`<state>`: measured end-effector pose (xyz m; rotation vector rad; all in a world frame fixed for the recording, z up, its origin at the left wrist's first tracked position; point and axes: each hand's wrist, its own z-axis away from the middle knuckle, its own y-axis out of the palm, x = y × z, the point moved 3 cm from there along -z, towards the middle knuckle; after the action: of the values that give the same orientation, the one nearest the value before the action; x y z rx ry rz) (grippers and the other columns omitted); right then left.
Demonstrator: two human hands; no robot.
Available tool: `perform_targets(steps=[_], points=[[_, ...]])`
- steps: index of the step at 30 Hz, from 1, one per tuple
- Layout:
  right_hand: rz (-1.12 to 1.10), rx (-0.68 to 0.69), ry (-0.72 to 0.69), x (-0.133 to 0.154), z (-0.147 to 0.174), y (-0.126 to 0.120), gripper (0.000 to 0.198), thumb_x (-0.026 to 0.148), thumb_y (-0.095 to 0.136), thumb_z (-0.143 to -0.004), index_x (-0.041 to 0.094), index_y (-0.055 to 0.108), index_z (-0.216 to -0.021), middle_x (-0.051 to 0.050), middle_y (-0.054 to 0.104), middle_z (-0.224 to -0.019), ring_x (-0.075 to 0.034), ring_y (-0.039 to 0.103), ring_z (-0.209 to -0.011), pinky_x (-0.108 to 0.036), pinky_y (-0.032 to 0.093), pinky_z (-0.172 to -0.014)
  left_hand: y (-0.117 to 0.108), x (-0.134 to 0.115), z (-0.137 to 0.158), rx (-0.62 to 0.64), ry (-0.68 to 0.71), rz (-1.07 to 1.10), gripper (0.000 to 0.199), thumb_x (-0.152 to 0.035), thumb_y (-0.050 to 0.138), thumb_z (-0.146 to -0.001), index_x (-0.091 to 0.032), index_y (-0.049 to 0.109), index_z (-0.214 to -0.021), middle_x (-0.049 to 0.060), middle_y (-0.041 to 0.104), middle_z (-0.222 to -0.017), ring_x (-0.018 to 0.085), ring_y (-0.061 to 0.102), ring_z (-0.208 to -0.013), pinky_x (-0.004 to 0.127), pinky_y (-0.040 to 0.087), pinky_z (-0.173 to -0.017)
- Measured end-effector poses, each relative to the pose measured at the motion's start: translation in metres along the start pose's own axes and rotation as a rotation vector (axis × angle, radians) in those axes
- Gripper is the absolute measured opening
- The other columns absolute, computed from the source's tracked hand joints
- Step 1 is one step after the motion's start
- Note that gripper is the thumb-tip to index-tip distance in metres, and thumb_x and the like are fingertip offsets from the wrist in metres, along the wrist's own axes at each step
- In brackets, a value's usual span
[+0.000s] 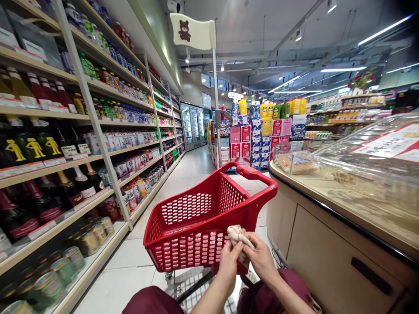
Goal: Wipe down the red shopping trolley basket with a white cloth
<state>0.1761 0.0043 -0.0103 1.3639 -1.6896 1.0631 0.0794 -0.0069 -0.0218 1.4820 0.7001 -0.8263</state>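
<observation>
A crumpled, off-white cloth [237, 234] is bunched between my two hands, in front of the cart's side. My left hand [229, 261] pinches its lower part with the thumb and fingers. From the other side my right hand [261, 256] grips the cloth, its fingers curled against it. Just beyond them stands a small red plastic shopping cart [183, 237] with perforated walls; its basket holds nothing that I can see. The cart's red handle [253, 172] points away to the right. A pole [215, 100] with a bear flag [193, 31] rises behind the basket.
Shelves of bottles and cans [131, 148] line the left side. On the right is a wooden counter [314, 231] with clear covers and packed food [296, 163]. Stacked drink cartons [250, 139] stand farther back. Pale floor tiles [127, 274] run between, and cables [277, 258] lie by the counter.
</observation>
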Motion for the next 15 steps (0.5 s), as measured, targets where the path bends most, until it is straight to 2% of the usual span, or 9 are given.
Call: perform_targets(steps=[3,6,8,10,12,14,15], points=[[-0.119,-0.039,0.092,-0.007,0.001,-0.006,0.025,0.040,0.060,-0.067,0.018,0.066,-0.076,-0.010,0.059,-0.103,-0.025,0.055,-0.099,-0.034,0.045,-0.083,-0.002,-0.006,0.003,-0.034,-0.071,-0.015,0.049,-0.039,0.075,-0.054,-0.012,0.062,-0.093,0.011,0.066,-0.090,0.023,0.061,-0.086,0.033,0.043,-0.081],[-0.377,0.073,0.266,-0.015,0.006,0.004,0.038,0.046,0.059,-0.068,0.017,0.063,-0.092,-0.009,0.064,-0.094,-0.024,0.060,-0.088,-0.036,0.049,-0.075,-0.002,-0.010,0.006,-0.014,-0.109,-0.023,0.043,-0.038,0.074,-0.056,-0.012,0.062,-0.088,0.010,0.066,-0.086,0.021,0.062,-0.081,0.031,0.044,-0.077],[-0.486,0.020,0.336,-0.016,0.013,0.011,0.047,0.047,0.062,-0.064,0.018,0.058,-0.101,-0.007,0.065,-0.091,-0.024,0.061,-0.084,-0.038,0.050,-0.074,-0.001,-0.011,0.007,-0.003,-0.077,0.000,0.041,-0.037,0.073,-0.058,-0.013,0.061,-0.089,0.008,0.066,-0.085,0.019,0.062,-0.080,0.030,0.044,-0.076],[-0.528,-0.036,0.339,-0.014,0.021,0.018,0.052,0.047,0.064,-0.062,0.018,0.056,-0.104,-0.008,0.064,-0.097,-0.025,0.060,-0.090,-0.038,0.048,-0.079,0.002,-0.009,0.007,-0.009,-0.034,0.025,0.041,-0.037,0.072,-0.058,-0.015,0.060,-0.090,0.006,0.065,-0.085,0.018,0.061,-0.079,0.029,0.044,-0.075],[-0.538,0.022,0.298,-0.009,0.025,0.021,0.048,0.045,0.062,-0.065,0.018,0.056,-0.104,-0.009,0.063,-0.101,-0.025,0.059,-0.094,-0.039,0.046,-0.083,0.006,-0.005,0.006,-0.022,-0.025,0.028,0.039,-0.041,0.071,-0.059,-0.016,0.059,-0.087,0.004,0.064,-0.081,0.016,0.061,-0.077,0.027,0.043,-0.073],[-0.458,0.007,0.224,-0.003,0.019,0.009,0.043,0.042,0.056,-0.070,0.018,0.056,-0.104,-0.009,0.064,-0.098,-0.024,0.059,-0.091,-0.039,0.046,-0.081,0.006,0.001,0.003,-0.061,-0.058,-0.017,0.038,-0.044,0.070,-0.059,-0.016,0.058,-0.082,0.003,0.063,-0.075,0.014,0.060,-0.071,0.025,0.043,-0.068],[-0.360,-0.083,0.181,0.000,0.009,-0.006,0.042,0.040,0.054,-0.071,0.018,0.055,-0.106,-0.009,0.063,-0.096,-0.024,0.059,-0.089,-0.040,0.047,-0.080,0.003,0.004,0.002,-0.093,-0.086,-0.069,0.038,-0.044,0.070,-0.059,-0.017,0.056,-0.082,0.002,0.062,-0.073,0.014,0.060,-0.068,0.024,0.043,-0.064]])
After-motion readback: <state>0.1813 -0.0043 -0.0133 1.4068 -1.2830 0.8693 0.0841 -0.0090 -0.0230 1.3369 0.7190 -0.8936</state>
